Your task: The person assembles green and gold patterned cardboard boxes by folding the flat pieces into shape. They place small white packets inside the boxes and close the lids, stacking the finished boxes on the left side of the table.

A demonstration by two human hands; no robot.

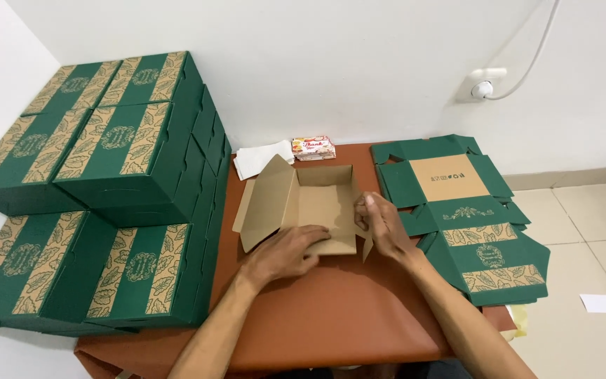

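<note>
Brown corrugated cardboard box [317, 203], half folded, is being pressed flat-handed by left hand [285, 253], its flap pinched by right hand [384, 224]; green flat blanks [471, 217] are waiting.

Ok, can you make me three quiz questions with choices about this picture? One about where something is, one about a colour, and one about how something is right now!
1. Where do the finished green boxes stand?
A. At the person's left
B. At the person's right
C. On the floor tiles

2. What colour is the table cover?
A. Blue
B. Reddish brown
C. White

3. How is the cardboard box under the hands right now?
A. Closed up
B. Crushed flat
C. Half folded, brown inside showing, top open

Answers:
1. A, the stack rises at the left edge of the table, against the wall.
2. B, the bare cover near the arms is reddish brown.
3. C, its walls stand up with no lid over them, while the left hand presses the front edge and the right hand holds a side wall.
</note>
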